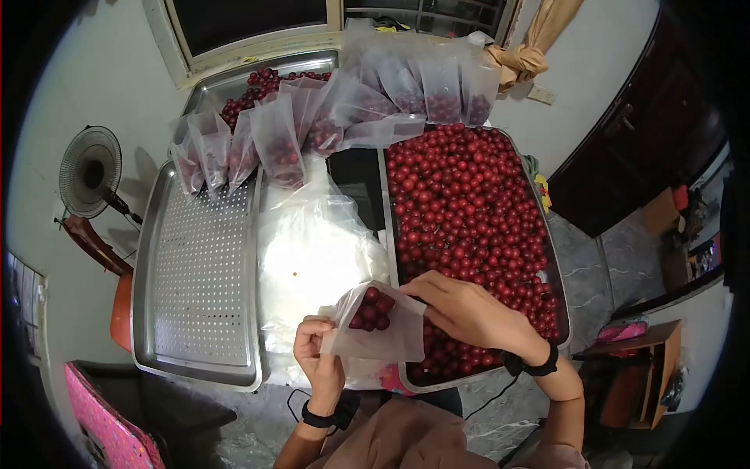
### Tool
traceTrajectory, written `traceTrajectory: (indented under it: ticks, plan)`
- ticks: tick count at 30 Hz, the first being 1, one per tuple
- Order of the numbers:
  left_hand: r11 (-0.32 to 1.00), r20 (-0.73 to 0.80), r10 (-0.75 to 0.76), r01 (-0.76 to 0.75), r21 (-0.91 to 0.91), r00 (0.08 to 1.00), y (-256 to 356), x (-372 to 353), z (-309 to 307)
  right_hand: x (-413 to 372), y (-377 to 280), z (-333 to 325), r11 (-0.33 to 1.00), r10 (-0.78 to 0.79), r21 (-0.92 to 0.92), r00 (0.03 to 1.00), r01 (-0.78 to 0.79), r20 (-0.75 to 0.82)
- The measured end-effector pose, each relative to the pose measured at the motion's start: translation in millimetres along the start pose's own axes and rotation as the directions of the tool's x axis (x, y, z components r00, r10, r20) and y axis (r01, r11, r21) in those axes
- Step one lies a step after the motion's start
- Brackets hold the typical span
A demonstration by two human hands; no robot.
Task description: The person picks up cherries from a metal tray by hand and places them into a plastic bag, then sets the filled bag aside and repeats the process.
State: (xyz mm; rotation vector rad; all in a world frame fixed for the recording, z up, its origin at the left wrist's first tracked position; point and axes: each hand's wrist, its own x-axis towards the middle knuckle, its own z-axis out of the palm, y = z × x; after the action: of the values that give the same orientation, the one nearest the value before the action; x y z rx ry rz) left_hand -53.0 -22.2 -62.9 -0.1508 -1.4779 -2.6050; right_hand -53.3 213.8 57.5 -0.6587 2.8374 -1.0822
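A clear plastic bag (391,340) with several round, dark red fruits (373,309) inside is held in front of me, its mouth open. My left hand (319,352) is closed on the bag's left edge, fingers and thumb pinching the film. At the opposite edge, my right hand (473,313) has its fingertips and thumb on the rim. That hand is partly over the perforated tray of loose red fruit (469,203). Beneath and beyond the bag lies a stack of flat clear bags (312,234), shining under the light.
To the left is a perforated metal tray (199,273) with a raised rim. Filled bags (277,141) stand along the back, before another tray with fruit (262,82). A fan (91,172) is at the left wall; a dark door (625,117) is at the right.
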Motion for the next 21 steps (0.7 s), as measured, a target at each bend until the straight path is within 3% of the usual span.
traceTrajectory:
  ticks: [5,7,10,14,16,19,21]
  plan:
    - [0.998,0.022,0.008,-0.01,0.062,1.0,2,1,-4,11,18,22,0.996,-0.079,-0.05,0.995,0.076,-0.068]
    - [0.971,0.092,0.05,-0.07,0.228,0.994,6,1,-4,15,24,26,0.985,-0.14,-0.116,0.986,0.129,-0.088]
    - [0.957,0.118,0.03,-0.062,0.284,0.993,13,2,-1,18,30,29,0.965,-0.178,-0.214,0.978,0.152,-0.109]
    - [0.931,0.141,0.038,-0.086,0.354,0.989,13,3,-6,22,35,31,0.958,-0.186,-0.245,0.974,0.15,-0.13]
    - [0.838,0.133,0.112,-0.165,0.52,0.985,10,5,-2,23,36,32,0.962,-0.167,-0.245,0.97,0.121,-0.175]
    - [0.807,0.085,0.032,-0.076,0.585,0.996,8,3,-9,30,45,30,0.946,-0.193,-0.297,0.961,0.129,-0.197]
    - [0.796,0.106,0.063,-0.114,0.595,0.992,4,3,-12,35,55,33,0.942,-0.216,-0.305,0.949,0.141,-0.228]
